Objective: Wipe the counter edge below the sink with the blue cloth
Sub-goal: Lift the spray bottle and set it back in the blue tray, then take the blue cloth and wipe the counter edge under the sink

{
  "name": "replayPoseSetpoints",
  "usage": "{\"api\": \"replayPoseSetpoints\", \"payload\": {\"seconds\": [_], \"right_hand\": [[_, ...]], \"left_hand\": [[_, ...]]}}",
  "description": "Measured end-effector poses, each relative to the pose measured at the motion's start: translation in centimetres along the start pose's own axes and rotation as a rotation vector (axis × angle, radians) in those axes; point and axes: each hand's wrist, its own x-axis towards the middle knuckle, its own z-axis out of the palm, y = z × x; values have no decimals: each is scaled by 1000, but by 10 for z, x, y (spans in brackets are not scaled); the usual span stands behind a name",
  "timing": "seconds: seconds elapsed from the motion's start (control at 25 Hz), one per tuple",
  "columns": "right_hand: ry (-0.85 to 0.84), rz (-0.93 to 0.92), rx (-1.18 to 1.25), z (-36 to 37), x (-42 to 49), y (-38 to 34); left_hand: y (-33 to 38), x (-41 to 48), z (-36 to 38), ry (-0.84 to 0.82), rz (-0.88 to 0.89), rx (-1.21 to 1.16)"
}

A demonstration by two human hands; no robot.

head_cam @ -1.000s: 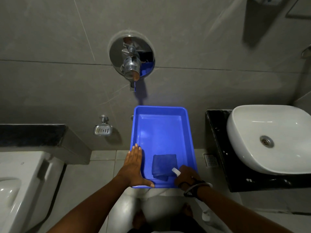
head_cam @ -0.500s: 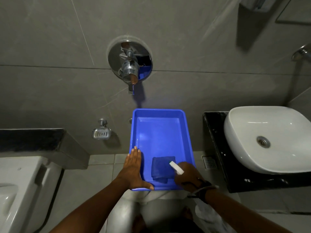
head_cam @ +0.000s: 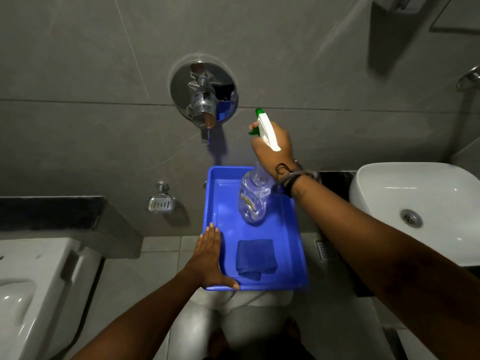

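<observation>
A folded blue cloth [head_cam: 255, 258] lies in the near end of a blue plastic tray [head_cam: 296, 245]. My left hand [head_cam: 209, 258] holds the tray's near left rim, thumb along the front edge. My right hand [head_cam: 274, 149] is raised above the tray's far end, shut on the neck of a clear spray bottle [head_cam: 253, 201] with a white and green trigger head. To the right, a white sink [head_cam: 415, 211] sits on a black counter [head_cam: 335, 179]; my right forearm hides most of the counter's edge.
A chrome wall tap [head_cam: 204, 97] juts from the grey tiled wall just beyond the tray. A metal soap dish [head_cam: 160, 201] hangs at lower left of it. A white toilet [head_cam: 33, 287] and a dark ledge [head_cam: 52, 213] stand on the left. A floor drain [head_cam: 324, 250] lies right of the tray.
My right hand has lifted the spray bottle from beside the tray's near right corner up over the tray's far end. The left hand and the cloth have stayed in place.
</observation>
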Motion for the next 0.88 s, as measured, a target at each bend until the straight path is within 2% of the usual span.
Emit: {"api": "replayPoseSetpoints", "payload": {"seconds": [0.12, 0.32, 0.44, 0.52, 0.6, 0.64, 0.72, 0.8, 0.88], "right_hand": [[-27, 42, -4, 36, 17, 27], [37, 168, 6, 55, 27, 72], [-108, 119, -25, 45, 26, 86], [-157, 132, -61, 34, 3, 107], [-128, 222, -169, 27, -40, 145], [-148, 303, -256, 25, -63, 167], [-269, 528, -378, 24, -103, 204], [-366, 707, -418, 27, -128, 224], [-383, 797, -391, 30, -137, 233]], "left_hand": [[-2, 2, 1, 4, -2, 0], [-7, 5, 6, 11, 18, -23], [-6, 7, 6, 31, 23, -53], [3, 11, 7, 108, 41, -59], [19, 22, 10, 193, 32, -130], [28, 29, 12, 209, -29, -241], [48, 47, 18, 209, -265, -561], [62, 56, 22, 191, -512, -852], [66, 63, 27, 149, -650, -1064]]}}
